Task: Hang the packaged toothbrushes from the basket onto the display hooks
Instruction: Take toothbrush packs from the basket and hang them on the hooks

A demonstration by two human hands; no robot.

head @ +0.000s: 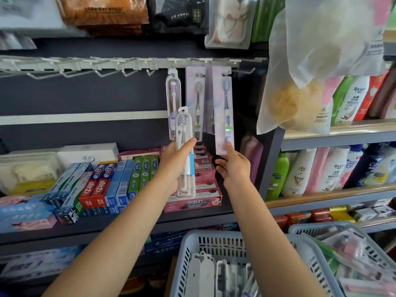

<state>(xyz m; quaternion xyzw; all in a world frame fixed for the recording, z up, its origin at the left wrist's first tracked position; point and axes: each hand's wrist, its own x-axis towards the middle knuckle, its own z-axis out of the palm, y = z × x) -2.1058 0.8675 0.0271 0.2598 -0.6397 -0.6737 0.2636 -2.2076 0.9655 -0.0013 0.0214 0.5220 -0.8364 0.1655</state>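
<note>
My left hand (175, 166) grips a clear packaged toothbrush (184, 151), held upright below the hook rail (132, 63). My right hand (232, 163) pinches the bottom edge of a pink-carded blue toothbrush (222, 108), whose top is at a hook. Two more packs hang on the rail: a clear one with a purple brush (173, 103) and a carded grey-green one (196, 99). The grey basket (214, 243) at the bottom holds several more white packs (203, 273).
Several bare hooks run along the rail to the left. Toothpaste boxes (96, 185) fill the shelf under the hooks. Shampoo bottles (321, 170) stand on shelves to the right. A plastic bag (310, 61) hangs at upper right. A second basket (347, 249) sits at right.
</note>
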